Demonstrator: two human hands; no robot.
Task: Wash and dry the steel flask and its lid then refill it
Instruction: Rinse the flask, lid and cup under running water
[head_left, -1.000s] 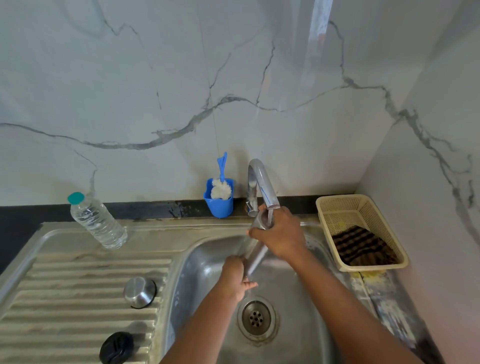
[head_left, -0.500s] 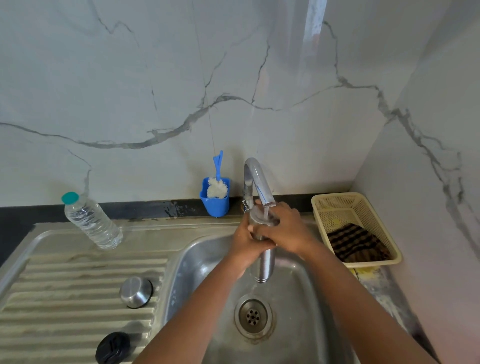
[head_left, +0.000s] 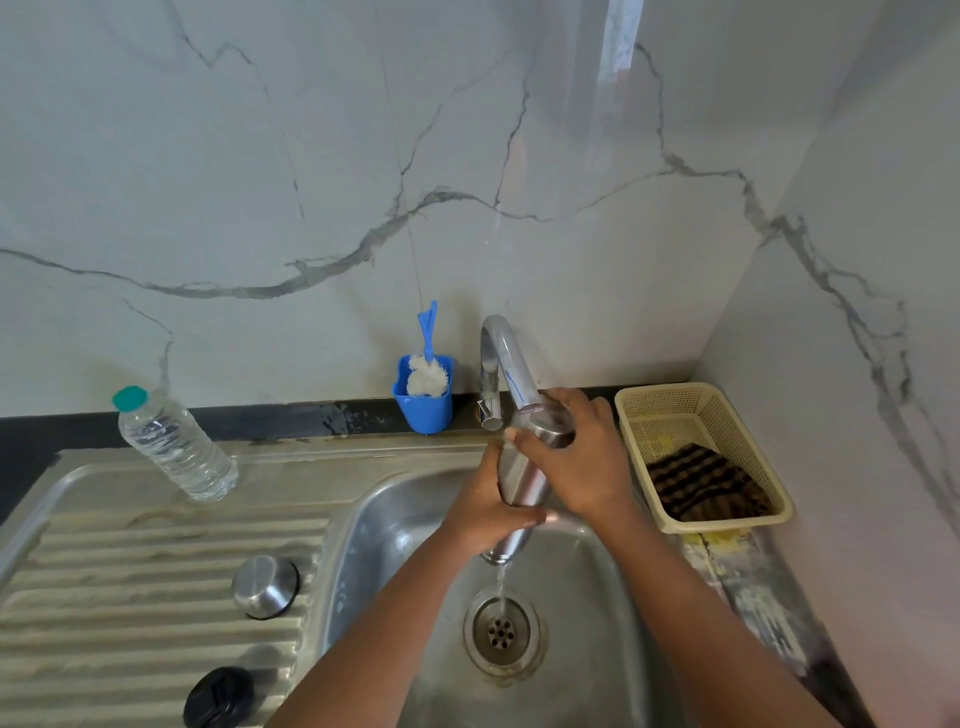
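A plastic water bottle (head_left: 174, 447) with a teal cap stands tilted at the back left of the ribbed steel drainboard (head_left: 130, 577). Nearer, a domed steel cap (head_left: 265, 585) rests on the ribs, and a black lid (head_left: 219, 697) lies at the bottom edge, partly cut off. Behind the sink (head_left: 374, 561), a blue holder (head_left: 423, 400) carries a white-bristled brush (head_left: 427, 364). The left hand (head_left: 485, 509) curls around the lower body of the steel flask (head_left: 522, 483), hiding much of it. The flask is held over the basin with its lower end pointing down; water runs from that end toward the drain (head_left: 501, 633). The right hand (head_left: 582, 457) grips the flask's upper end, just under the tap (head_left: 506, 364) spout; whether water comes from the tap cannot be made out. At the right, a cream basket (head_left: 753, 447) on the table holds a dark striped cloth (head_left: 701, 488).
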